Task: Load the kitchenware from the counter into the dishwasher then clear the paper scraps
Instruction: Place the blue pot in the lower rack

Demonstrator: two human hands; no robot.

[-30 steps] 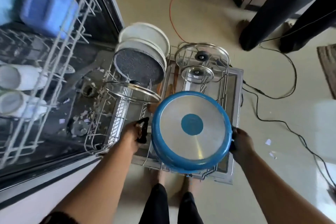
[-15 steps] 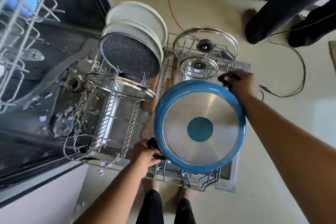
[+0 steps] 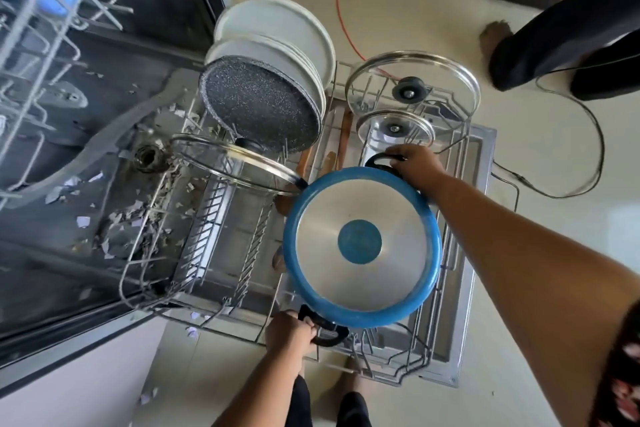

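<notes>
Both hands hold an upturned blue pot over the pulled-out dishwasher rack.

The blue pot (image 3: 362, 246) is bottom-up, its steel base facing the ceiling, above the right half of the lower rack (image 3: 221, 218). The left hand (image 3: 289, 331) curls round the near black handle, and the right hand (image 3: 414, 163) grips the far one, just beside the smaller of two glass lids (image 3: 394, 128) standing at the back. A third glass lid (image 3: 235, 163) leans close to the pot's left edge, with a speckled pan (image 3: 259, 104) and white plates (image 3: 277, 21) racked behind it. Paper scraps (image 3: 117, 218) litter the dishwasher's floor to the left, and a few lie on the room floor below the rack.
</notes>
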